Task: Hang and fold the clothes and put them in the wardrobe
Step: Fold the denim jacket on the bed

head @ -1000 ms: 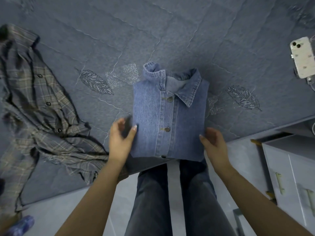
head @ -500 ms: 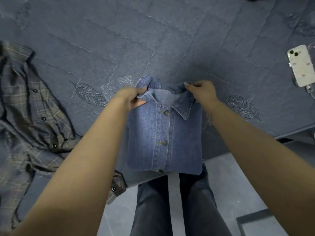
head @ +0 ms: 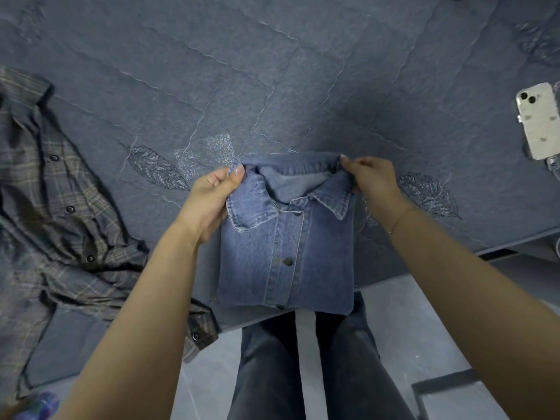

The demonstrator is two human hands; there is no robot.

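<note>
Both hands pinch the collar of the folded denim shirt (head: 285,253) at the bed's near edge.

Left hand (head: 209,201) grips the left collar corner between thumb and curled fingers; right hand (head: 371,183) pinches the right corner the same way. Half a second ago the hands held these same corners, and the collar now looks more spread, its left point lying flat. A second ago they were down at the shirt's lower sides. The shirt lies buttoned side up on the bed (head: 272,71), long axis running away from the person, collar at the far end, hem hanging just over the edge above the person's legs. A plaid shirt (head: 60,225) lies crumpled well to the left; a phone (head: 538,119) rests near the right edge.
</note>
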